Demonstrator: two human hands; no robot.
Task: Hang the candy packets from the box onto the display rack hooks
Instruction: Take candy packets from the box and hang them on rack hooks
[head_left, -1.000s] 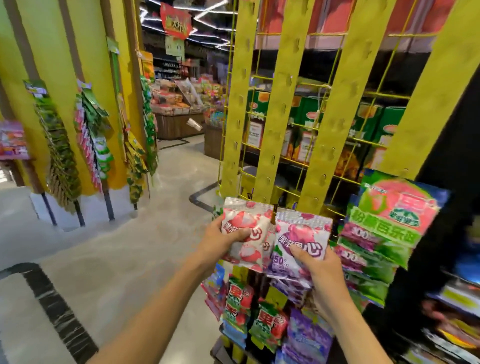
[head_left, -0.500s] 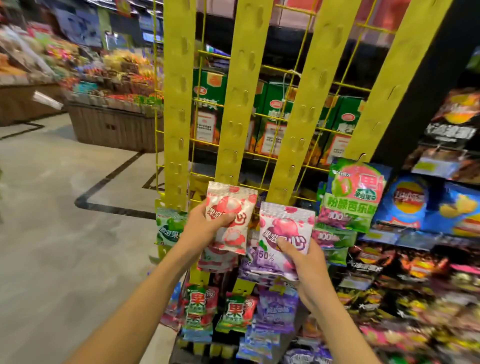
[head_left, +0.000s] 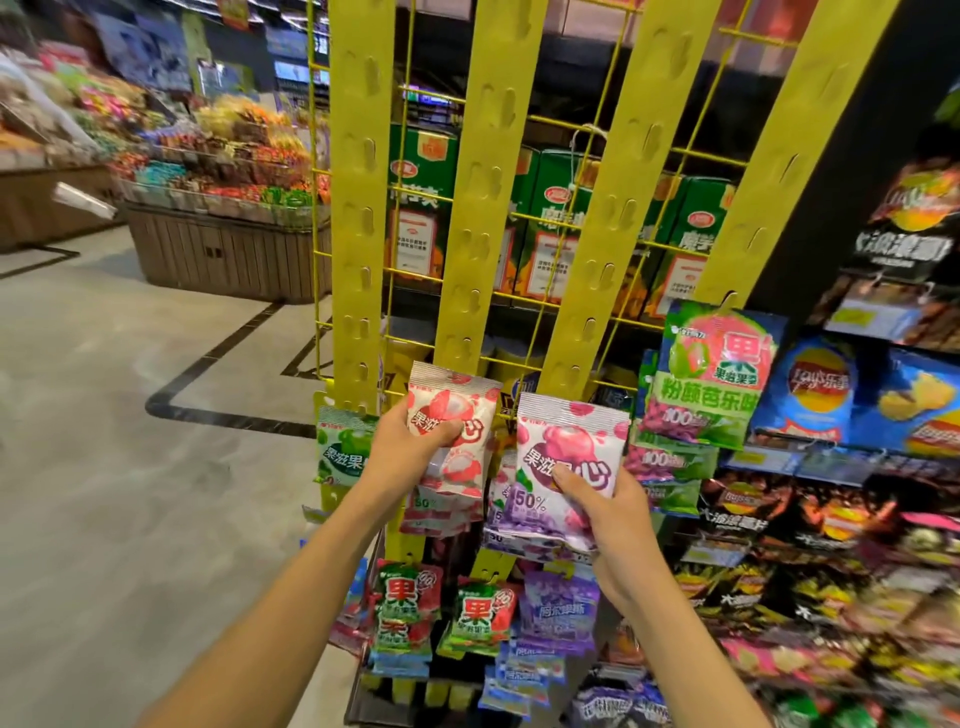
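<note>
Two packets are held up before the lower part of the yellow rack (head_left: 358, 218): left hand (head_left: 402, 447) grips the red packet (head_left: 452, 415), right hand (head_left: 605, 512) pinches the pink packet (head_left: 569, 441) just beside it.

I see green cartons (head_left: 558, 223) stacked behind the yellow wire grid. Blue chip bags (head_left: 815, 395) hang at right, dark snack bags (head_left: 810, 525) below them. Wooden produce bin (head_left: 223, 249) at left on grey floor (head_left: 104, 441) with black inlay lines (head_left: 208, 364).
</note>
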